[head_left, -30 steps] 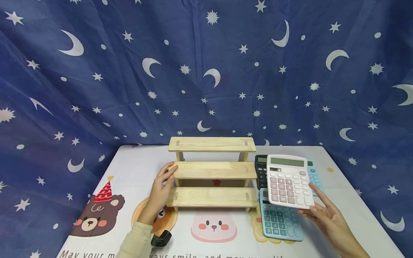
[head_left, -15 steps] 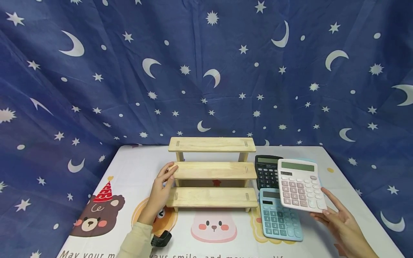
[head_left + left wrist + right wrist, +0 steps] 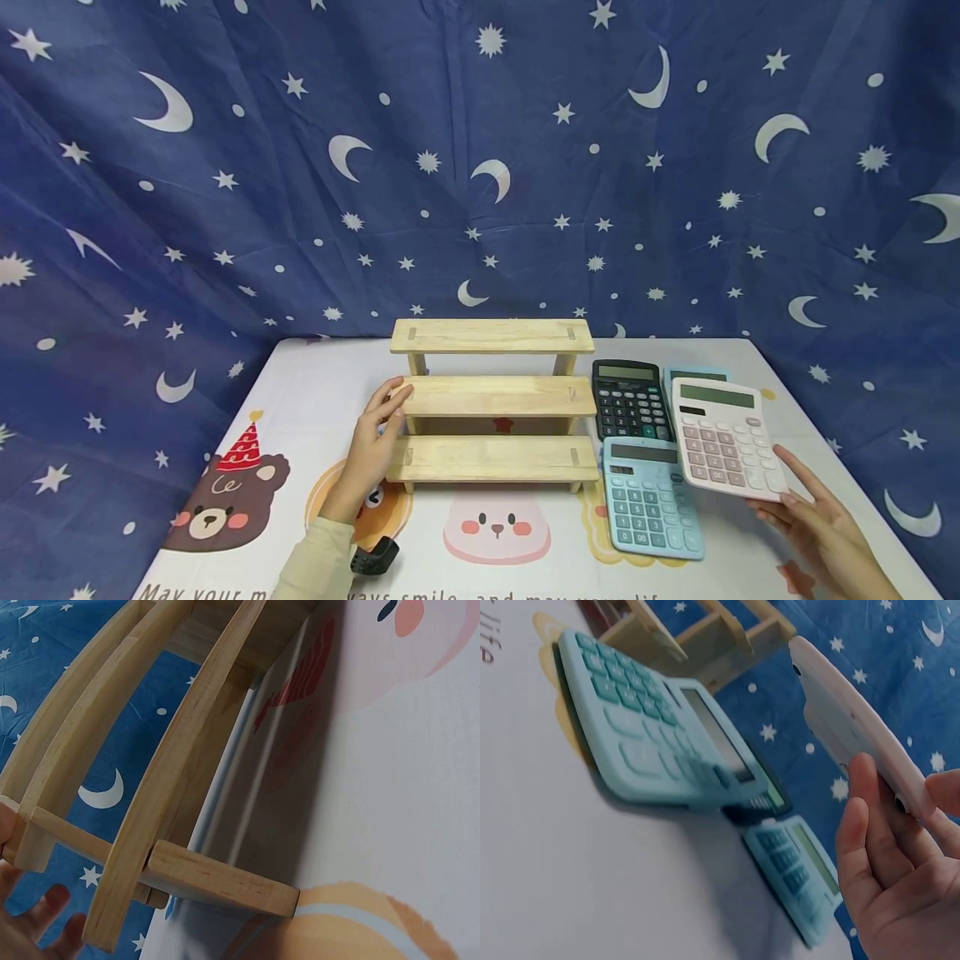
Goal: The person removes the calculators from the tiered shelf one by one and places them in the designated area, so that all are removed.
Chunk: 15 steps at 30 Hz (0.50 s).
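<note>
A white calculator (image 3: 723,433) with pinkish keys is tilted above the table in my right hand (image 3: 821,517). The thumb and fingers pinch its lower right corner, and the right wrist view shows its underside and edge (image 3: 881,727). Beneath and left of it lies a blue calculator (image 3: 652,500). A black calculator (image 3: 630,400) and another blue calculator (image 3: 696,373), partly hidden, lie behind. My left hand (image 3: 371,442) rests with relaxed fingers at the left end of the middle step of a three-step wooden stand (image 3: 495,396). The left wrist view shows its fingers (image 3: 52,904) loosely bent beside that end.
A white tablecloth (image 3: 315,383) printed with cartoon animals and lettering covers the table. Behind it hangs a dark blue curtain (image 3: 525,108) with moons and stars. A black band (image 3: 375,556) shows beside the left sleeve. The stand's right end is close to the calculators.
My right hand has moved right and slightly toward me with the white calculator, uncovering more of the black and rear blue calculators. The left hand has stayed on the stand.
</note>
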Available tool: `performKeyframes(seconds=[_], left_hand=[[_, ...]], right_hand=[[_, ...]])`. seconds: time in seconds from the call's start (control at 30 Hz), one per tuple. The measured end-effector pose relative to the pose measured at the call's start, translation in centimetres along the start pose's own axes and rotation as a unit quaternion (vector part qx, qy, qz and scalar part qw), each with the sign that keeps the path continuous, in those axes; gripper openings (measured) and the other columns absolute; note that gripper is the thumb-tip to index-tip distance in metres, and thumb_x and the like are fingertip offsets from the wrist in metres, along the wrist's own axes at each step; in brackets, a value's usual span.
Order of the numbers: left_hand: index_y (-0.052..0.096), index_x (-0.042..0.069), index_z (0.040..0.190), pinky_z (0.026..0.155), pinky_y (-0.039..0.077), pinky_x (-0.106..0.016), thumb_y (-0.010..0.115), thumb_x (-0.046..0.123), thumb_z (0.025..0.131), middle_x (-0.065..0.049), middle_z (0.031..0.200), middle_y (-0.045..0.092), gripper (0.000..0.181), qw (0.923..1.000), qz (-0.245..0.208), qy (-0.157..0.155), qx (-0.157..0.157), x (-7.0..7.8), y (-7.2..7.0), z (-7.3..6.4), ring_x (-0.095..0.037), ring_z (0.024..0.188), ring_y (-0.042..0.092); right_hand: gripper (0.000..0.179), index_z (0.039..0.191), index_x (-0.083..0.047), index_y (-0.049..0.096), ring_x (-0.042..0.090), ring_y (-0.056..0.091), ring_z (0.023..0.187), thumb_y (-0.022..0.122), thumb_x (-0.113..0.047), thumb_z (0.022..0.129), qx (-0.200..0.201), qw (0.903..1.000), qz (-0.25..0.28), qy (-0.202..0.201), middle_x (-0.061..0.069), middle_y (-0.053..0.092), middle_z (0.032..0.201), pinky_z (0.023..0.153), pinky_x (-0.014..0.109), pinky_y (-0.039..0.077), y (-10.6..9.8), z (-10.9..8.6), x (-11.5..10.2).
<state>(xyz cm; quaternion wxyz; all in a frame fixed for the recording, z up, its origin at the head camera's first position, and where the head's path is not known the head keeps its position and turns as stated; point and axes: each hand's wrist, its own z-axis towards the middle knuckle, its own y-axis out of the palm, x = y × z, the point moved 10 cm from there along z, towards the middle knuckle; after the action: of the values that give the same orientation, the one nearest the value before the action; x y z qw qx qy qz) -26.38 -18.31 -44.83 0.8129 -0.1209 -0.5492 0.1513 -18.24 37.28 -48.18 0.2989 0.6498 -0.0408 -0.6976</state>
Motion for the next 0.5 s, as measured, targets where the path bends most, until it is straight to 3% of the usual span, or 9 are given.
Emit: performKeyframes(seconds=[0.13, 0.27, 0.5], left_hand=[[0.055, 0.000, 0.143, 0.104, 0.033, -0.008, 0.045, 0.013, 0.108, -0.015, 0.160, 0.039, 0.039, 1.0000, -0.004, 0.001, 0.002, -0.1, 0.0, 0.0, -0.039, 0.150, 0.033], [0.055, 0.000, 0.143, 0.104, 0.033, -0.008, 0.045, 0.013, 0.108, -0.016, 0.160, 0.039, 0.039, 1.0000, -0.003, 0.005, 0.003, 0.0, 0.0, 0.0, -0.040, 0.149, 0.034], [0.055, -0.001, 0.143, 0.104, 0.032, -0.008, 0.045, 0.012, 0.108, -0.016, 0.160, 0.039, 0.039, 1.0000, -0.005, 0.003, 0.004, 0.1, 0.0, 0.0, -0.040, 0.149, 0.034]], right_hand=[[0.063, 0.148, -0.039, 0.046, 0.019, 0.073, 0.110, 0.022, 0.003, 0.109, 0.028, 0.9990, -0.028, 0.020, -0.012, 0.065, 0.132, 0.091, 0.027, 0.059, -1.7, -0.5, 0.3], [0.061, 0.148, -0.044, 0.042, 0.015, 0.073, 0.109, 0.026, 0.000, 0.110, 0.054, 0.9949, -0.067, 0.052, -0.020, 0.063, 0.129, 0.089, 0.026, 0.060, -3.6, -1.2, 0.8], [0.062, 0.143, -0.046, 0.049, 0.016, 0.073, 0.108, 0.026, 0.001, 0.110, 0.055, 0.9949, -0.045, 0.071, -0.026, 0.061, 0.128, 0.092, 0.028, 0.059, -5.9, -2.2, 1.5]])
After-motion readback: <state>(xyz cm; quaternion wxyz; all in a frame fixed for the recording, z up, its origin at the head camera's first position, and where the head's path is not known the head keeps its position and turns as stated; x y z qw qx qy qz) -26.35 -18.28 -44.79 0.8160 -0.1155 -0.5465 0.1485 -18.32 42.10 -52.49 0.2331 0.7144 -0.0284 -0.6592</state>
